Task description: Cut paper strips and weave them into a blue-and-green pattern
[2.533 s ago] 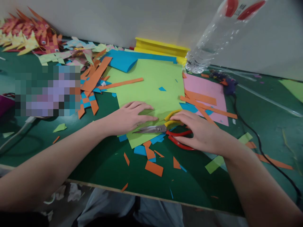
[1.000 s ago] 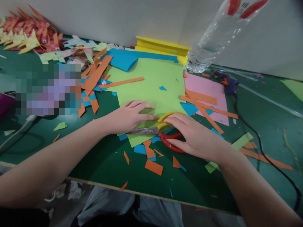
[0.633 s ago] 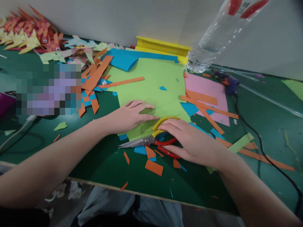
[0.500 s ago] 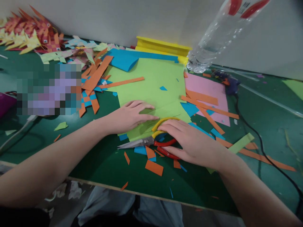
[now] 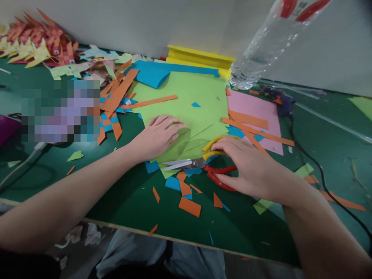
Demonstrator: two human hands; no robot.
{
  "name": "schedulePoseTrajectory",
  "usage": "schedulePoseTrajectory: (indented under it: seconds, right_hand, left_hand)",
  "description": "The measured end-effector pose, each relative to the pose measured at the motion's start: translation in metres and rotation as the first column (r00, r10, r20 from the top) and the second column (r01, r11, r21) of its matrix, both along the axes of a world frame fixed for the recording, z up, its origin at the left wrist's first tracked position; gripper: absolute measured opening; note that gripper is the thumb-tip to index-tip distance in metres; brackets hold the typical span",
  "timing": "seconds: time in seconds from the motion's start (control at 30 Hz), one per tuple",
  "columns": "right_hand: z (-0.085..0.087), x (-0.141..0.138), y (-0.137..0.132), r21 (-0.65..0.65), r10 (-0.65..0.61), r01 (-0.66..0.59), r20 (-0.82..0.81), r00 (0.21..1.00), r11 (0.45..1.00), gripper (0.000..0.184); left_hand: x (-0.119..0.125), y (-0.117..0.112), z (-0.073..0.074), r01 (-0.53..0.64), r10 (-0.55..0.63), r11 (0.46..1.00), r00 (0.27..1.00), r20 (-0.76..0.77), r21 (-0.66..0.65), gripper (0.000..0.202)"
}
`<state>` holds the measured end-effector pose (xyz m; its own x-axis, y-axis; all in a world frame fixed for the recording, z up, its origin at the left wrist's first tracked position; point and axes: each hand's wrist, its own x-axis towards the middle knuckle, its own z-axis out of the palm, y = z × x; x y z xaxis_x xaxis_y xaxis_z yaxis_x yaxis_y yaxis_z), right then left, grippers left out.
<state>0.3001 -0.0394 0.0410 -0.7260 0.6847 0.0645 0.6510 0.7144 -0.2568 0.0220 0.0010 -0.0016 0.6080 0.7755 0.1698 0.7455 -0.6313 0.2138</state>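
I noted the left hand [image 5: 158, 135] had slid toward 12 o'clock on the green paper sheet [image 5: 188, 100], fingers flat, gripping nothing. Right hand [image 5: 247, 166]: fingers curled round the scissors [image 5: 200, 163], drawn back toward 3 o'clock. Blades parted at the sheet's near edge, so placed to cut, I judged.

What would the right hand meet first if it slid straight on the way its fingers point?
Probably the fingers of the left hand: the right hand, holding the scissors, points left across the green sheet toward them.
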Motion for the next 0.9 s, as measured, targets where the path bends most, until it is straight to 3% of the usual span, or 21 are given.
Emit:
schedulePoseTrajectory:
  seconds: [0.33, 0.9]
  right_hand:
    - [-0.004, 0.003, 0.004, 0.037, -0.07, 0.068, 0.051, 0.996, 0.997, 0.04]
    - [-0.006, -0.009, 0.0, 0.058, -0.007, 0.003, 0.071, 0.997, 0.998, 0.04]
  left_hand:
    - [-0.006, 0.001, 0.001, -0.013, 0.012, 1.0, 1.0, -0.024, -0.017, 0.041]
    - [-0.003, 0.002, -0.006, -0.002, 0.004, 0.999, 0.999, -0.036, 0.043, 0.041]
